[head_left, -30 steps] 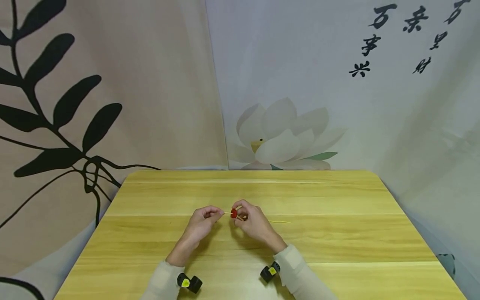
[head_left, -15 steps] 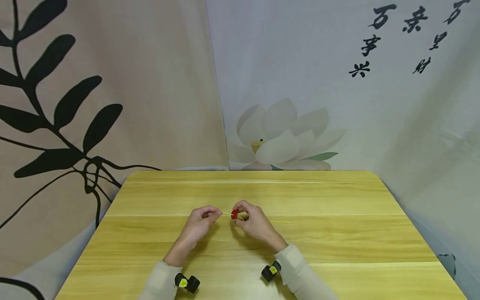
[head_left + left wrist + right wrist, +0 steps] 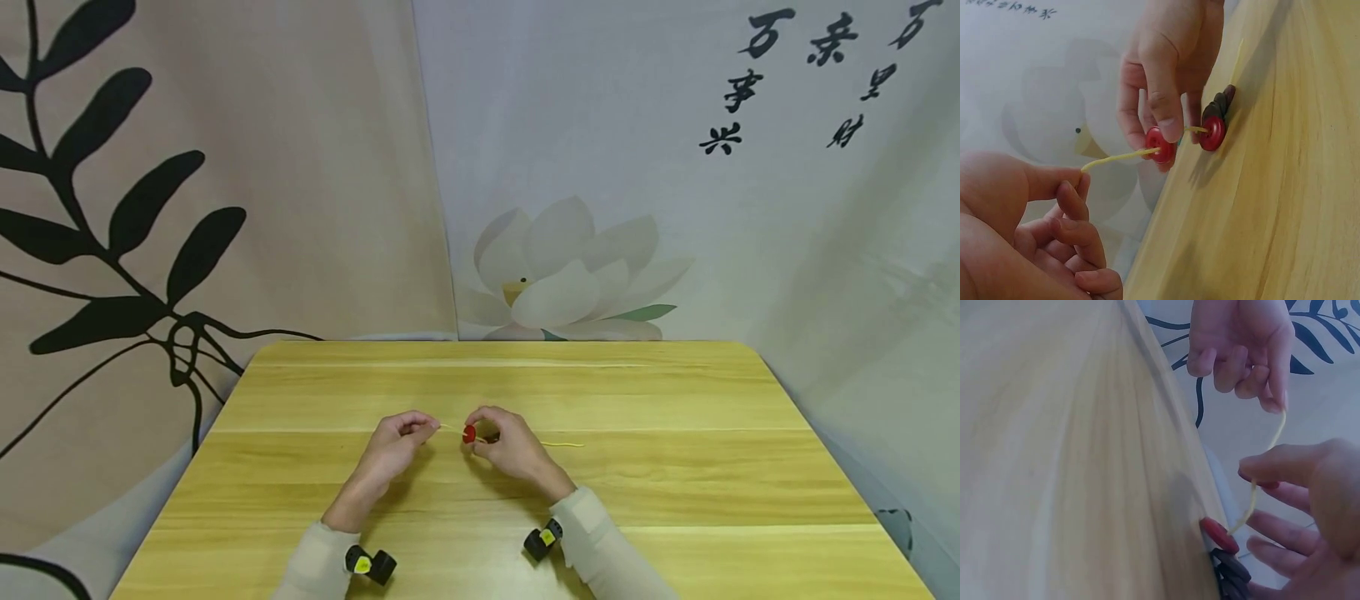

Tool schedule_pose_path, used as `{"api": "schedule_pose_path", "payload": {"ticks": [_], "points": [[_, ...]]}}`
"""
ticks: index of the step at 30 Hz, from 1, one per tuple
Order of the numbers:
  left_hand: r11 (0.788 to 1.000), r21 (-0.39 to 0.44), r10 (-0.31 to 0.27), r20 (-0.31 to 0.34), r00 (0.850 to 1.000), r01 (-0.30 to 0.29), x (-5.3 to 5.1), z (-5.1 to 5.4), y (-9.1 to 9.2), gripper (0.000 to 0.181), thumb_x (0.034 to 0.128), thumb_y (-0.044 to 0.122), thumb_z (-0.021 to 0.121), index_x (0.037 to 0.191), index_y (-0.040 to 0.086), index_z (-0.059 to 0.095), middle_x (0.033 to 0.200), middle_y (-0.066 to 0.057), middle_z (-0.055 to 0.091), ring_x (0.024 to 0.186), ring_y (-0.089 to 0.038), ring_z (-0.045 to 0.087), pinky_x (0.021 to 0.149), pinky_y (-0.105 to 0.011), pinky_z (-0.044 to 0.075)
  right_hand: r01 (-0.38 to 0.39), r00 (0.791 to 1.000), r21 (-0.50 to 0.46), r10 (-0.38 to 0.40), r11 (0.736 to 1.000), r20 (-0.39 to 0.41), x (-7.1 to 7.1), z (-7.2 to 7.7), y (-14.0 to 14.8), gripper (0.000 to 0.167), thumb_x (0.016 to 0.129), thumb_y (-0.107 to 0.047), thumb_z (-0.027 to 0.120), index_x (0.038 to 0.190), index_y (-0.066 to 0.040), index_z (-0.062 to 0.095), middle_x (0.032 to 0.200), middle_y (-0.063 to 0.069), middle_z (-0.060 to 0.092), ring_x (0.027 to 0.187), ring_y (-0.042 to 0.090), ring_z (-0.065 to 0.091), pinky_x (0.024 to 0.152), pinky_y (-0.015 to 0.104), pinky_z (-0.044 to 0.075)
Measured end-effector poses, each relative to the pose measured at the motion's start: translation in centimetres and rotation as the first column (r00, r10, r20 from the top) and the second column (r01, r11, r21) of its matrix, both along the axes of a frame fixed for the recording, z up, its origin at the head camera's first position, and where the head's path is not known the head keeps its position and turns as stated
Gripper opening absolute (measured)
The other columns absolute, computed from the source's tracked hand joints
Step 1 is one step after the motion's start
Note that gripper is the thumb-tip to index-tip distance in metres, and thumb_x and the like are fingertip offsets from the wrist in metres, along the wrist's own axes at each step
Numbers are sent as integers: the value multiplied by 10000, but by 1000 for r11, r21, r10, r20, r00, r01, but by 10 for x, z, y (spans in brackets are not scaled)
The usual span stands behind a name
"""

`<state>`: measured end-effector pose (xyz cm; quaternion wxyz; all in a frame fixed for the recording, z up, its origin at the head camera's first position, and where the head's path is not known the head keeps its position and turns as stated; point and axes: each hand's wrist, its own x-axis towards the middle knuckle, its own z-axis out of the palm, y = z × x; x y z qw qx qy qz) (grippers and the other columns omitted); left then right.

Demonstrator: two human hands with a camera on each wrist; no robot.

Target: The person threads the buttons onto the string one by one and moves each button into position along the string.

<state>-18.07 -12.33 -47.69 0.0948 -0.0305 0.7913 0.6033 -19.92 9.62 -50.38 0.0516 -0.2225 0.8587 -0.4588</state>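
Between thumb and index finger, my left hand [image 3: 393, 446] pinches one end of a yellow string [image 3: 1116, 159]. My right hand [image 3: 516, 448] pinches a red button [image 3: 1162, 147] that the string passes through, to the right of my left hand. Further along the string, a second red button [image 3: 1213, 134] stands on edge at the table, below my right fingers. Several dark buttons [image 3: 1214, 111] lean in a row behind it, also seen as dark buttons [image 3: 1232, 570] in the right wrist view. My right hand mostly hides them in the head view.
The string's other end [image 3: 564, 444] lies on the wooden table [image 3: 675, 483], right of my right hand. Black wrist cameras [image 3: 371, 565] sit at both cuffs. Behind the table's far edge hangs a printed cloth [image 3: 337, 167].
My left hand has drawn a little to the left with the string end, so more string shows between it and the red button. My right hand has dipped slightly.
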Motion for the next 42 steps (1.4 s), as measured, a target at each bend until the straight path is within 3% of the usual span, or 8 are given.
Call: {"api": "schedule_pose_path", "payload": {"ticks": [7, 9, 11, 14, 19, 27, 33, 42], "points": [[1000, -11, -4, -7, 1000, 4, -2, -1, -2, 218, 981, 194, 622, 1066, 6, 694, 903, -112, 589, 794, -239, 498, 622, -246, 387, 0, 1000, -2, 0, 1000, -4, -2, -2, 2, 276, 869, -37, 730, 1128, -105, 663, 1272, 105, 633, 1334, 363, 480, 1004, 494, 469], [1000, -9, -6, -4, 1000, 6, -2, -1, -3, 213, 983, 190, 618, 1067, 10, 695, 916, -125, 591, 796, -239, 498, 625, -247, 388, -4, 1000, -12, 4, 1000, 5, -2, -3, 3, 280, 867, -34, 731, 1132, -91, 663, 1280, 117, 626, 1342, 373, 468, 1011, 490, 465], [1000, -5, -3, 2, 1000, 3, -2, -1, -3, 210, 985, 189, 614, 1066, 14, 696, 916, -123, 590, 787, -235, 494, 621, -245, 384, -12, 1000, -13, 12, 1000, 6, -3, -4, 3, 267, 862, -38, 739, 1115, -84, 666, 1242, 103, 636, 1324, 364, 490, 1003, 467, 476], [1000, -2, -3, 4, 1000, 3, -2, 1, -4, 208, 988, 185, 607, 1068, 13, 694, 909, -107, 585, 774, -221, 485, 613, -241, 379, -29, 1000, -3, 29, 1000, 5, -3, -6, 4, 240, 855, -36, 747, 1076, -86, 669, 1148, 73, 643, 1182, 319, 597, 944, 419, 517], [1000, 11, -2, 9, 1000, 2, -1, 2, -4, 215, 991, 173, 600, 1076, -6, 683, 895, -108, 573, 729, -186, 459, 594, -229, 368, -49, 999, 49, 49, 998, -3, -4, -6, 6, 219, 851, -26, 748, 1042, -99, 670, 1041, 24, 632, 985, 212, 631, 850, 364, 537], [1000, 3, -3, 4, 1000, 3, -2, 0, -6, 219, 990, 178, 604, 1075, -6, 686, 909, -133, 585, 741, -202, 469, 607, -239, 380, -40, 999, 92, 40, 995, -4, -6, -7, 9, 238, 842, -79, 781, 1051, -108, 670, 1168, 71, 648, 1167, 309, 599, 983, 468, 482], [1000, -1, -11, 4, 1000, 11, 0, -1, -10, 225, 992, 180, 604, 1085, -9, 680, 920, -137, 597, 756, -222, 484, 617, -244, 392, -44, 999, 104, 45, 994, 1, -8, -6, 11, 246, 836, -92, 793, 1048, -113, 670, 1111, 32, 655, 1029, 217, 623, 879, 383, 516], [999, -16, -28, 15, 1000, 28, -1, -3, -16, 246, 987, 214, 617, 1084, -5, 676, 880, -109, 577, 760, -216, 472, 626, -263, 383, -37, 999, 124, 33, 992, 30, -10, -7, 11, 220, 839, -112, 793, 1031, -130, 687, 1216, 60, 654, 1071, 229, 622, 895, 374, 515]]}}
